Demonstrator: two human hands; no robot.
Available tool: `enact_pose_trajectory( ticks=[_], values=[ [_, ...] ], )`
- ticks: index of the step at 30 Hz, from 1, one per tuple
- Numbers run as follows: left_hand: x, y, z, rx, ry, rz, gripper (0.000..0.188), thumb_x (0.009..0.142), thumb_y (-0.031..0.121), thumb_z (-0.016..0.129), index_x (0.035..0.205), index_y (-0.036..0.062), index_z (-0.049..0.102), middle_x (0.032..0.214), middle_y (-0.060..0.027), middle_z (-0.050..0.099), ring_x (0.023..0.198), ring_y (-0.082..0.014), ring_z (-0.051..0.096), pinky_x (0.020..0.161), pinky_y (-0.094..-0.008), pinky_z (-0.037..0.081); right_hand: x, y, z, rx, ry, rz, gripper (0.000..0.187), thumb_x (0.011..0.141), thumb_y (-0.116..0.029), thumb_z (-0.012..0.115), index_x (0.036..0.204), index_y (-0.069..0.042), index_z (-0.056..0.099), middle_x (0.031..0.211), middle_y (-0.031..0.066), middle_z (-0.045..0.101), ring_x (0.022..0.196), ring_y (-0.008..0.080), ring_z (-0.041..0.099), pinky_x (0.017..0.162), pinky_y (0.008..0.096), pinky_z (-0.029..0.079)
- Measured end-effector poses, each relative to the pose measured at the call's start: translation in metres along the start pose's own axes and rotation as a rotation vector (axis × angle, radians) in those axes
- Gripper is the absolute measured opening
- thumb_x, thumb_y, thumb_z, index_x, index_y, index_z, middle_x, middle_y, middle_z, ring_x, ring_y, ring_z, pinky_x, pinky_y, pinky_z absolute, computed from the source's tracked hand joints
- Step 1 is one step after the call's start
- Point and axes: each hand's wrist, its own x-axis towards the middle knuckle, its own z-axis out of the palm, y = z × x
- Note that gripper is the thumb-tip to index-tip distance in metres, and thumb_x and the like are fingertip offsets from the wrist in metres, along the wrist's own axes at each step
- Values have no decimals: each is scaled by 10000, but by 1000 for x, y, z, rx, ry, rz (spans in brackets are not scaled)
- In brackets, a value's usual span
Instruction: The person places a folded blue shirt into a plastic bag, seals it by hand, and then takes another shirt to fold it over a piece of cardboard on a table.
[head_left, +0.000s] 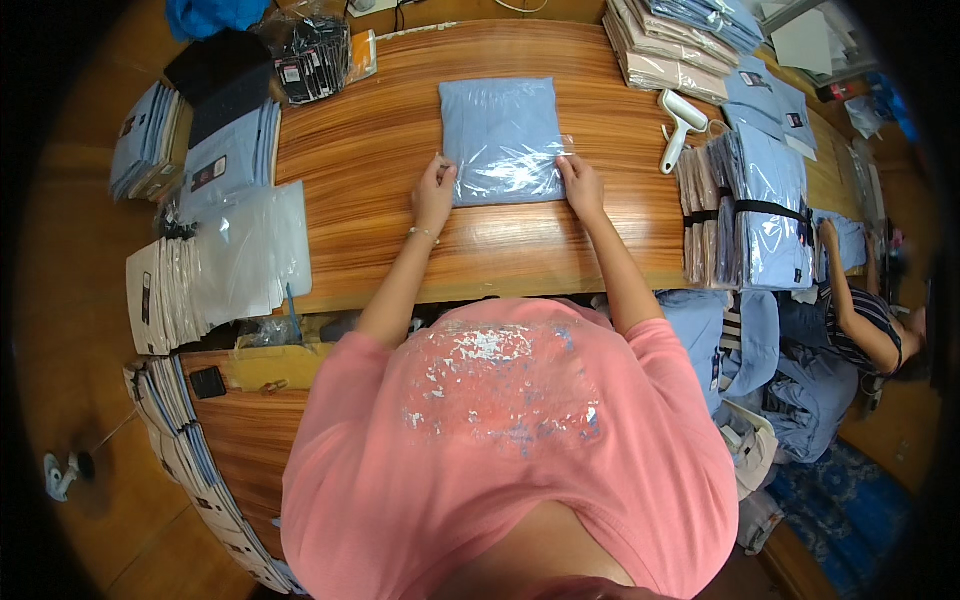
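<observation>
A folded light blue garment in a clear plastic bag (500, 125) lies flat on the wooden table in front of me. My left hand (433, 192) pinches the bag's left edge near its lower corner. At the lower right edge, my right hand (582, 187) has thumb and fingers closed on the plastic. A small clear bit of the bag sticks out just above the right fingertips. Glare on the plastic hides some of the garment's lower half.
A white lint roller (682, 128) lies to the right, beside strapped stacks of bagged garments (770, 215). Clear plastic bags (255, 250) and folded blue garments (225, 165) occupy the left side. Pale packs (670, 50) are piled far right. Another person (850, 310) handles blue cloth at the right.
</observation>
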Motion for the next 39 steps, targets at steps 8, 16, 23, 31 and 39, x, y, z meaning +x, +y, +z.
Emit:
enact_pose_trajectory(
  ticks=[8, 16, 23, 31, 39],
  values=[
    [34, 8, -10, -423, -143, -38, 211, 874, 240, 575, 882, 33, 616, 802, -5, 616, 748, -75, 537, 639, -202, 405, 5, 6, 1, 21, -17, -22, 363, 874, -419, 495, 987, -111, 651, 870, 170, 640, 842, 339, 602, 720, 401, 452],
    [65, -9, 26, -141, 151, 250, 259, 933, 217, 456, 920, -7, 586, 785, -95, 654, 705, -181, 624, 646, -293, 462, 12, 5, 2, 108, -73, 22, 380, 887, -450, 427, 1006, -147, 623, 793, 113, 641, 794, 301, 603, 700, 380, 443],
    [62, 5, 27, -2, 175, 242, 230, 931, 220, 451, 907, 24, 568, 793, -93, 669, 746, -205, 653, 650, -306, 475, 16, 1, 2, 163, 33, 79, 392, 895, -441, 399, 1018, -139, 617, 786, 113, 638, 821, 300, 598, 726, 388, 435],
    [67, -1, 28, -45, 171, 237, 192, 889, 201, 526, 847, 24, 588, 740, -105, 661, 686, -200, 640, 622, -292, 467, 18, -2, 7, 60, 68, 123, 357, 876, -400, 419, 990, -127, 618, 877, 159, 636, 879, 360, 579, 754, 425, 433],
    [78, -9, 27, -38, 116, 316, 170, 833, 173, 599, 855, 10, 555, 743, -122, 594, 670, -240, 594, 609, -316, 457, 46, -4, 3, -154, -120, 283, 237, 769, -322, 565, 877, -119, 622, 802, 120, 648, 776, 327, 611, 685, 415, 455]
  ],
)
